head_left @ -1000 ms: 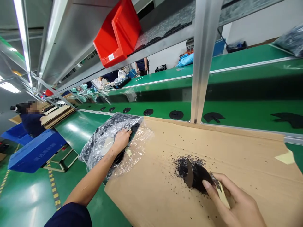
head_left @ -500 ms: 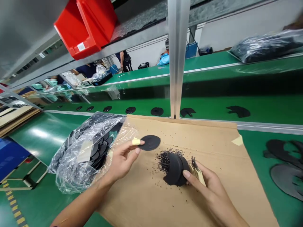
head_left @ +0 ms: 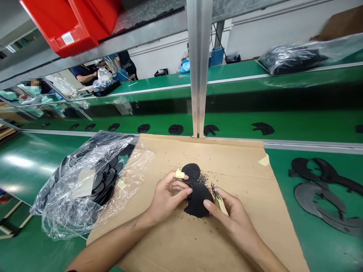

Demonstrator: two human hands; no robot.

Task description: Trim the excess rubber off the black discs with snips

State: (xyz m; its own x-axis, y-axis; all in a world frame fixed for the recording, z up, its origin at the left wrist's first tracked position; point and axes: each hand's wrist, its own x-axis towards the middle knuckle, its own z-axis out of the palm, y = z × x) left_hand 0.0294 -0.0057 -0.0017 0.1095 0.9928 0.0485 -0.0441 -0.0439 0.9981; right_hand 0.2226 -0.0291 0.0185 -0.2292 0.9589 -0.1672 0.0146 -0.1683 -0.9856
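Note:
My left hand (head_left: 170, 192), with yellow tape round a fingertip, pinches a thin black disc (head_left: 191, 172) that has small slots. The disc overlaps the upper edge of a notched black plate (head_left: 198, 204), which seems to be layered. My right hand (head_left: 235, 215) grips that plate between thumb and fingers. A pair of small nippers (head_left: 217, 196) with pale yellow handles is also tucked in the right hand, jaws pointing up. Tiny black scraps (head_left: 208, 177) lie on the brown cardboard (head_left: 227, 241) beneath and behind the pieces.
On the left is a clear plastic bag (head_left: 70, 189) full of black discs. Curved black pieces (head_left: 320, 196) lie on the right. Beyond the cardboard, a green conveyor (head_left: 235, 121) carries spaced black parts behind a metal post (head_left: 199, 75). A red bin (head_left: 70, 22) sits overhead; other people work beyond.
My left hand has brought its disc right and down to the notched plate, turning it to show its slotted face. The view has shifted, so the surroundings appear farther left.

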